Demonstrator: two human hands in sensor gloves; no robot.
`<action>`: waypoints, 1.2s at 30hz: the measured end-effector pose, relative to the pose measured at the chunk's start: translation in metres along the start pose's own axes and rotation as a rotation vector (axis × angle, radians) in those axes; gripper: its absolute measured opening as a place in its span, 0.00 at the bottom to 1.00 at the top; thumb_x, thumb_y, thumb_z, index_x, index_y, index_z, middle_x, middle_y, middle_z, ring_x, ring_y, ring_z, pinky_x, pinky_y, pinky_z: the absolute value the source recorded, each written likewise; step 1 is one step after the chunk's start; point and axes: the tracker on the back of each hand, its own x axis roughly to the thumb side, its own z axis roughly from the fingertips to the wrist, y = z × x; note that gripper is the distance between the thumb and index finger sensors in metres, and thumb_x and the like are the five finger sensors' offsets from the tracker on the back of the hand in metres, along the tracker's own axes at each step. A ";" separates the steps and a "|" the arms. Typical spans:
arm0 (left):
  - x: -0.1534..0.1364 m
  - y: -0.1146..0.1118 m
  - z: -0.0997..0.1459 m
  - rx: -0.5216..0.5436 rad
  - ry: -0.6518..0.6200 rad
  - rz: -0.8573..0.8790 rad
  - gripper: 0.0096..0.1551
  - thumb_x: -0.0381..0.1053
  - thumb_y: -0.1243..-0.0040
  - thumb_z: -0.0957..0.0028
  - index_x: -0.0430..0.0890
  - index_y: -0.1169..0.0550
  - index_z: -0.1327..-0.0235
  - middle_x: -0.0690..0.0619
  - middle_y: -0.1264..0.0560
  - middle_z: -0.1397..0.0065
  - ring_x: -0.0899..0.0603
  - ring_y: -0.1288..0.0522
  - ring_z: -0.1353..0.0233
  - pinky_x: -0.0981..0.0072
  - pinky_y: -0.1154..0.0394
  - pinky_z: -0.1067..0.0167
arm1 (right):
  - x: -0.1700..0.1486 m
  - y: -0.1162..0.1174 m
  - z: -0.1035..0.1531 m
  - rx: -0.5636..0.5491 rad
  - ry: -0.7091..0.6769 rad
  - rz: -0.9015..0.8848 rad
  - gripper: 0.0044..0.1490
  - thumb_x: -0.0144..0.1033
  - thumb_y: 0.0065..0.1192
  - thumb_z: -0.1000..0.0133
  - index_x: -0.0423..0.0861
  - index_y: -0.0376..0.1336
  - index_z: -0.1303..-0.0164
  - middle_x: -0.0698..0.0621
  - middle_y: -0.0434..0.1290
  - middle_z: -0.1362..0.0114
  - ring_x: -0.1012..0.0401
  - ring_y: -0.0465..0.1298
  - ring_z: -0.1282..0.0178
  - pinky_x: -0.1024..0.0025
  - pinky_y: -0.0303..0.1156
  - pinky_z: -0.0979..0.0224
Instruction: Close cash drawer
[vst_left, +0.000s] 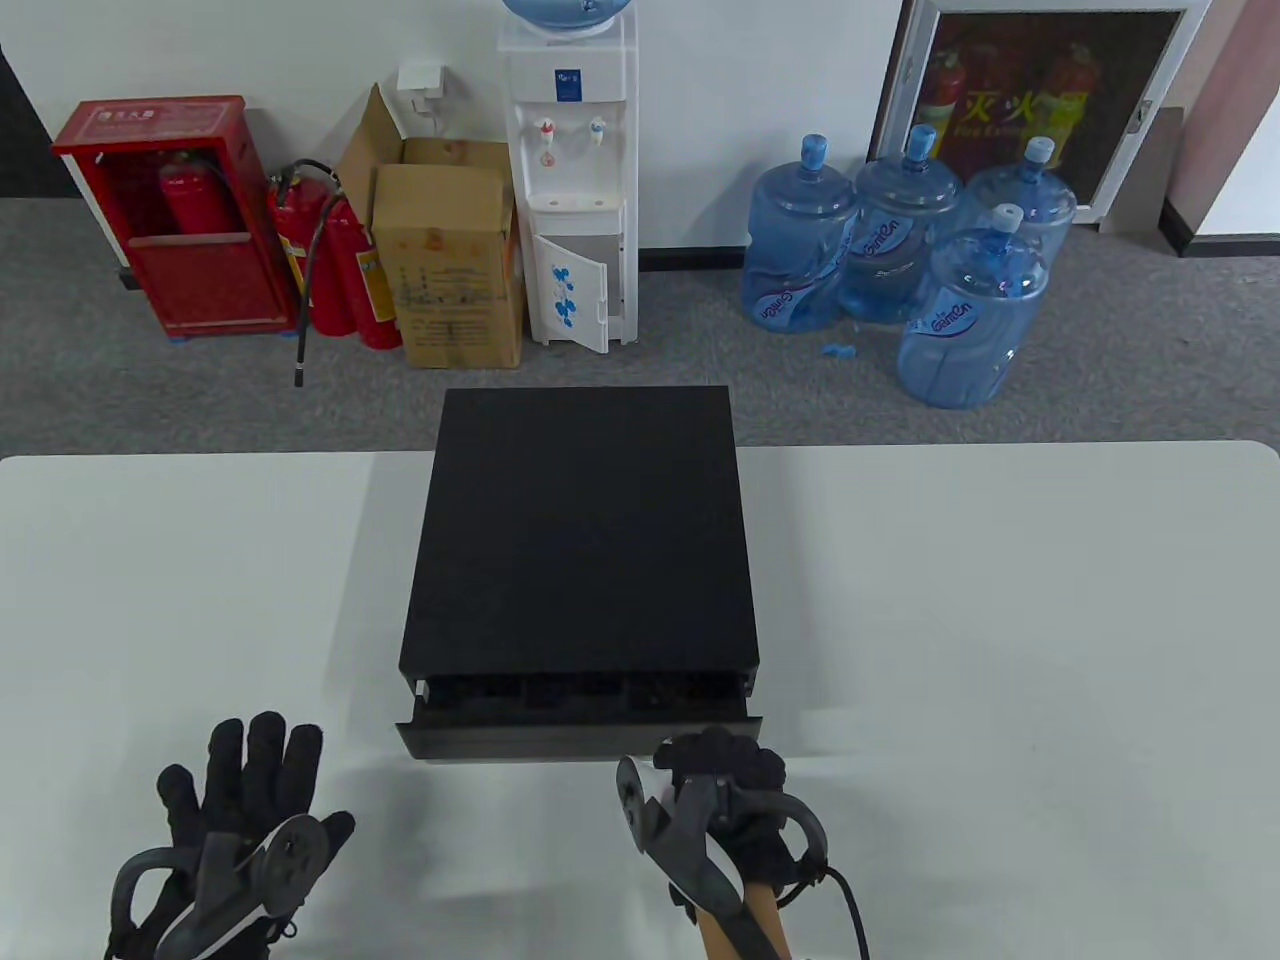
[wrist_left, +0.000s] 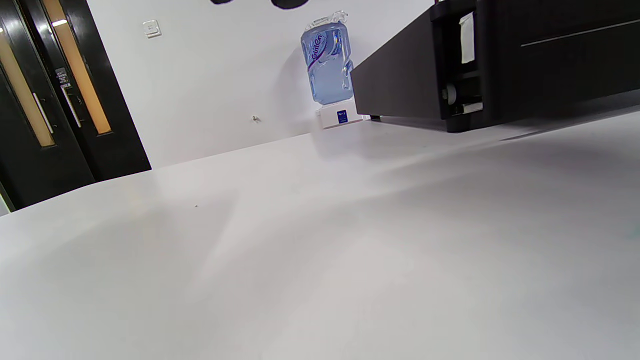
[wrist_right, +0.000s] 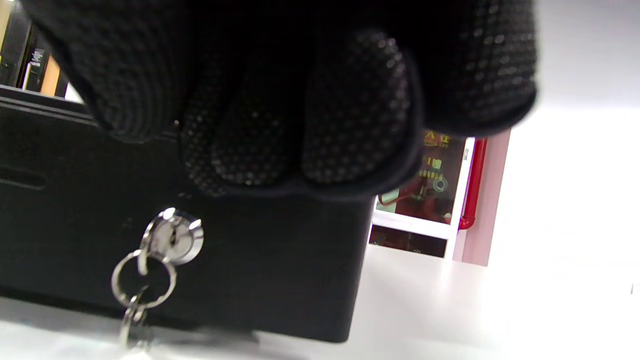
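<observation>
A black cash drawer box (vst_left: 585, 530) stands mid-table. Its drawer (vst_left: 560, 738) sticks out a little toward me, and the compartments show in the gap. My right hand (vst_left: 725, 770) is at the right part of the drawer front with its fingers (wrist_right: 350, 125) curled in; I cannot tell whether it touches. The right wrist view shows the drawer front (wrist_right: 280, 270) with a silver lock (wrist_right: 172, 237) and a key ring (wrist_right: 142, 280) hanging from it. My left hand (vst_left: 245, 800) lies flat and empty on the table, left of the drawer, fingers spread. The left wrist view shows the drawer's side (wrist_left: 550, 60).
The white table (vst_left: 1000, 650) spreads to both sides of the box. Beyond its far edge stand a water dispenser (vst_left: 575, 180), several blue water bottles (vst_left: 900, 250), a cardboard box (vst_left: 450, 260) and fire extinguishers (vst_left: 335, 260).
</observation>
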 end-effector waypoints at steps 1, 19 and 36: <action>0.000 0.000 0.000 0.001 0.000 0.001 0.52 0.76 0.66 0.46 0.54 0.59 0.14 0.43 0.57 0.07 0.29 0.58 0.10 0.21 0.56 0.26 | 0.002 0.002 0.000 0.009 0.018 0.003 0.26 0.60 0.66 0.58 0.55 0.81 0.64 0.56 0.88 0.60 0.62 0.87 0.68 0.60 0.84 0.53; 0.002 -0.001 0.000 -0.006 -0.016 0.006 0.52 0.76 0.66 0.46 0.54 0.59 0.14 0.43 0.57 0.07 0.29 0.58 0.10 0.21 0.56 0.26 | 0.012 0.026 -0.005 0.107 0.096 0.033 0.26 0.61 0.66 0.57 0.56 0.81 0.63 0.56 0.89 0.61 0.63 0.87 0.71 0.61 0.84 0.56; 0.004 -0.002 -0.001 -0.014 -0.026 -0.006 0.52 0.76 0.66 0.46 0.54 0.59 0.14 0.43 0.57 0.07 0.29 0.58 0.10 0.21 0.56 0.26 | 0.015 0.039 -0.023 0.467 0.327 -0.135 0.25 0.53 0.63 0.52 0.50 0.79 0.58 0.51 0.85 0.52 0.60 0.86 0.63 0.57 0.82 0.50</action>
